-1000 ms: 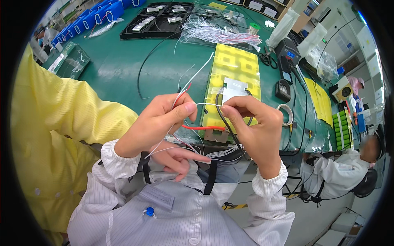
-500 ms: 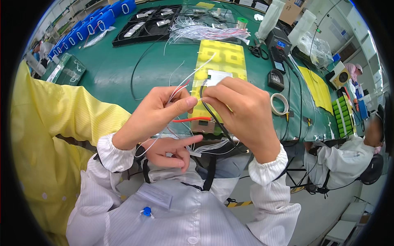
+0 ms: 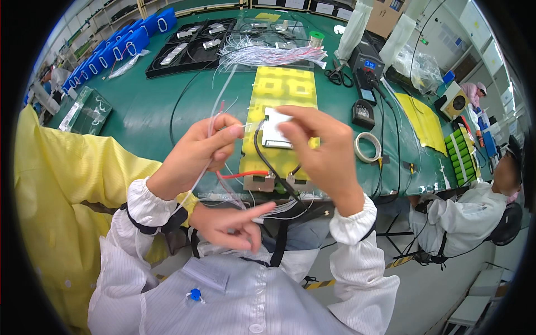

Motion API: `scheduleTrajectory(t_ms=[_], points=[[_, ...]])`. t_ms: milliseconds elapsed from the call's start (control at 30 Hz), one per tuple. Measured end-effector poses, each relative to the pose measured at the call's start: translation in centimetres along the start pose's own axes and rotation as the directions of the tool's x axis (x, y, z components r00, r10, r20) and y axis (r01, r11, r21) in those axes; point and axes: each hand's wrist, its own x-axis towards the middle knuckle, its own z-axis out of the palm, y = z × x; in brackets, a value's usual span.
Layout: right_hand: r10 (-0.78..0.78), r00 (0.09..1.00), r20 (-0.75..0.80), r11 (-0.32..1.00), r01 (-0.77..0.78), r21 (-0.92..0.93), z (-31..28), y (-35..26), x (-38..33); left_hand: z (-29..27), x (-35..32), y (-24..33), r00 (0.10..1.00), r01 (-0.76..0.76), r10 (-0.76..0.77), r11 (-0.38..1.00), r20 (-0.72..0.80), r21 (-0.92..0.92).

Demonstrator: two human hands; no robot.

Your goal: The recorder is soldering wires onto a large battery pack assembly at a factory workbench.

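My left hand (image 3: 204, 146) is closed, pinching thin white wires (image 3: 224, 92) between thumb and forefinger; one tip sticks out toward the right. My right hand (image 3: 326, 148) is slightly blurred, its thumb and forefinger apart. It hovers over the right side of a white flat module (image 3: 275, 135); whether it touches the module, I cannot tell. The module lies on a yellow-wrapped battery pack (image 3: 283, 84). A black cable (image 3: 261, 153) curves down from the module, and a red wire (image 3: 245, 174) runs to the pack's near end.
A co-worker's hand (image 3: 229, 226), yellow-sleeved, points in below my left hand. Beyond the pack lie a wire bundle (image 3: 268, 54) and a black tray (image 3: 167, 64). To the right are scissors (image 3: 339, 75), a tape roll (image 3: 367, 147) and a soldering station (image 3: 365, 61).
My right hand has parted from the wire tip and its fingers have opened. The left hand keeps its pinch, and the white wire now rises higher above it. The co-worker's hand still points.
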Motion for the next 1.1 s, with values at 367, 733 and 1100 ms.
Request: scheduleTrajectory(t_ms=[367, 733, 1100], points=[[0.806, 0.548, -0.225, 0.351, -0.136, 0.926, -10.3, 20.7, 4.0, -2.2, 0.7, 1.1, 0.987, 0.117, -0.132, 0.980, -0.090, -0.158], [0.652, 0.491, -0.578, 0.729, -0.196, 0.656, -15.0, 31.2, 6.8, -5.6, 5.8, 0.0, 0.977, 0.177, -0.197, 0.965, -0.087, -0.195], [0.523, 0.701, -0.485, 0.793, -0.191, 0.579, -13.1, 9.2, 6.3, -9.2, 13.2, -1.0, 0.981, 0.189, -0.168, 0.939, 0.097, -0.288]])
